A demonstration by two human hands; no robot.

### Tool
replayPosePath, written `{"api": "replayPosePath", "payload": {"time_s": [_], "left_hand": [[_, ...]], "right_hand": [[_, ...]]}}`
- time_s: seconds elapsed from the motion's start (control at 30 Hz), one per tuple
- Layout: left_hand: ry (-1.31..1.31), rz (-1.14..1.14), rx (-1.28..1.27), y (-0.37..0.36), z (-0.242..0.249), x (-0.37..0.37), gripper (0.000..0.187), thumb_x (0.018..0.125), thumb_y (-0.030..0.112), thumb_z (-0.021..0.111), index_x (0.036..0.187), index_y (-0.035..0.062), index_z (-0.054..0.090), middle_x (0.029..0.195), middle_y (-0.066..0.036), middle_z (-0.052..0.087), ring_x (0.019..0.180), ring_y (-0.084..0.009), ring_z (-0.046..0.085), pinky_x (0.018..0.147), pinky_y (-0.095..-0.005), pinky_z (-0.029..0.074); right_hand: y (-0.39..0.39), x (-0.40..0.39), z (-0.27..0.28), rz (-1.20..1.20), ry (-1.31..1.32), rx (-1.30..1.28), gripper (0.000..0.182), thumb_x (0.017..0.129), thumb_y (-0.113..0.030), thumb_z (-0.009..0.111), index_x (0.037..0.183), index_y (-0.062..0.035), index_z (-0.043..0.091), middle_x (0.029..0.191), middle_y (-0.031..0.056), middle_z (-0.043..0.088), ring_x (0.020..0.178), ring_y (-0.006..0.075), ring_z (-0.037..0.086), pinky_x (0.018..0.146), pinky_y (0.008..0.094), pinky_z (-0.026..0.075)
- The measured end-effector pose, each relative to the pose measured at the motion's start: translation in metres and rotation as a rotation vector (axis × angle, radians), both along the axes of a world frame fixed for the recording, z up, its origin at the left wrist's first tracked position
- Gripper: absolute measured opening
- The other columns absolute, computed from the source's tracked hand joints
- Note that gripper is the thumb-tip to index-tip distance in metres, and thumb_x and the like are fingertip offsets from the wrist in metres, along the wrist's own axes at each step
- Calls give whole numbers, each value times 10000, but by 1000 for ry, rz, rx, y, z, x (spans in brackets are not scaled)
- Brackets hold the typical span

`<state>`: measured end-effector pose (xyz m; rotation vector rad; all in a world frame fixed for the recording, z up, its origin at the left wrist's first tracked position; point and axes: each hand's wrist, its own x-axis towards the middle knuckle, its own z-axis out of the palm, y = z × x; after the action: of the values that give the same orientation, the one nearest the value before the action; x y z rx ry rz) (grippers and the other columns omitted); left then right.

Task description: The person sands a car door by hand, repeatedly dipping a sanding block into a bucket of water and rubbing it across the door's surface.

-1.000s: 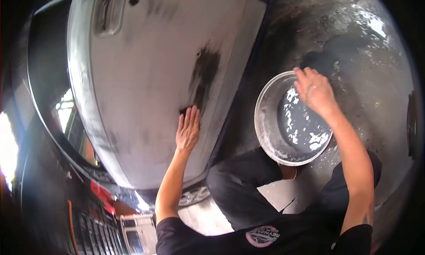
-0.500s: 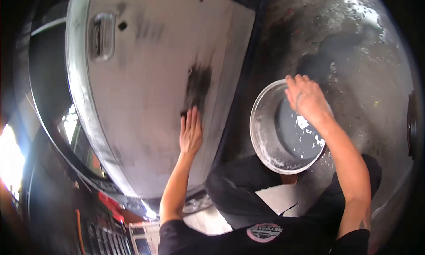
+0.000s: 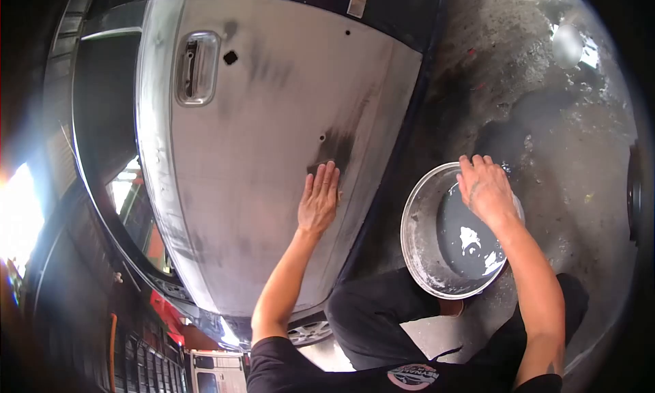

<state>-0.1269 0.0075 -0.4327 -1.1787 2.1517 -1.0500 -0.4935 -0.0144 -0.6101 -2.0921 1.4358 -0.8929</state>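
My left hand (image 3: 318, 202) lies flat on the grey car door (image 3: 252, 161), its fingers stretched out and together. Its fingertips are at the lower end of a dark, wet-looking smear (image 3: 339, 145), just below a small round hole. Whether anything thin is under the palm is hidden. A round metal basin (image 3: 424, 260) holds grey liquid (image 3: 464, 222) and stands in front of my crossed legs. My right hand (image 3: 488, 192) is hooked over the basin's far rim, fingers bent round the edge.
A recessed door handle (image 3: 198, 69) and a diamond-shaped hole are at the door's upper left. Dark, wet concrete floor (image 3: 539, 134) extends right of the basin. A car window, a wheel (image 3: 308, 331) and a white vehicle (image 3: 217, 372) show at the left and below.
The view has shifted, so door and basin appear lower and further right. My left hand has slid up the door over the dark smear, nearer the small hole. My right hand stays on the rim.
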Motion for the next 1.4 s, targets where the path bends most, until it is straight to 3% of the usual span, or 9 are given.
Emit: {"api": "replayPosePath", "payload": {"time_s": [0.23, 0.43, 0.57, 0.63, 0.7, 0.93, 1.1, 1.27, 1.4], "left_hand": [[59, -214, -179, -203, 2, -128, 543, 999, 229, 558, 1467, -45, 539, 1633, -181, 431, 1562, -323, 328, 1255, -513, 276], [-213, -52, -52, -65, -29, -30, 588, 980, 242, 571, 1487, -51, 521, 1641, -178, 423, 1569, -324, 319, 1264, -524, 252], [-102, -135, 72, -121, -31, -63, 561, 954, 180, 556, 1466, -50, 555, 1645, -189, 420, 1560, -337, 336, 1273, -531, 240], [-334, -109, -82, -181, -39, -115, 625, 1009, 324, 575, 1513, -37, 498, 1666, -174, 387, 1584, -314, 285, 1278, -526, 207], [-184, -111, -78, -189, -56, -114, 617, 1016, 320, 568, 1512, -39, 496, 1664, -175, 388, 1580, -318, 290, 1278, -530, 207], [-76, 17, 51, -81, -58, -48, 601, 1034, 315, 544, 1512, -45, 492, 1659, -178, 397, 1583, -311, 285, 1283, -544, 195], [-165, -42, -69, -181, -86, -105, 653, 1022, 353, 576, 1531, -43, 473, 1703, -174, 317, 1605, -312, 234, 1287, -564, 164], [-27, 19, -26, -97, -83, -54, 673, 1014, 359, 599, 1537, -44, 467, 1706, -181, 309, 1605, -328, 226, 1271, -616, 160], [-63, -43, -34, -148, -82, -86, 645, 1024, 344, 582, 1520, -55, 478, 1683, -191, 347, 1587, -331, 267, 1276, -596, 172]], "right_hand": [[-1, -3, -4, -5, -69, 9, 248, 967, -174, 646, 1116, 20, 679, 954, 192, 698, 956, 358, 696, 820, 470, 586], [-4, 1, -12, -30, -98, -53, 189, 947, -156, 640, 1018, 13, 684, 933, 196, 700, 923, 353, 701, 788, 476, 588], [-7, 4, -18, -60, -80, -45, 150, 926, -133, 626, 953, 8, 671, 885, 183, 686, 913, 346, 700, 774, 475, 585], [-9, 2, -17, -73, -112, -73, 152, 937, -139, 631, 959, 8, 664, 869, 184, 677, 883, 350, 702, 747, 474, 589], [-14, -3, -16, -45, -163, 79, 260, 962, -170, 656, 1142, 18, 661, 934, 187, 670, 908, 374, 674, 795, 493, 578], [-11, 3, -18, -70, -64, -74, 142, 945, -118, 624, 988, 10, 666, 886, 181, 690, 869, 340, 705, 737, 458, 600], [-13, 0, -15, -83, -126, -31, 145, 950, -122, 619, 968, 11, 674, 897, 187, 694, 882, 344, 703, 749, 451, 600], [-6, 1, -10, -48, -85, -42, 132, 927, -104, 627, 963, 14, 675, 925, 187, 697, 931, 340, 701, 796, 450, 591], [-7, 4, -12, -28, -13, -15, 130, 918, -92, 607, 950, 14, 674, 932, 192, 697, 942, 344, 700, 809, 448, 589]]}}
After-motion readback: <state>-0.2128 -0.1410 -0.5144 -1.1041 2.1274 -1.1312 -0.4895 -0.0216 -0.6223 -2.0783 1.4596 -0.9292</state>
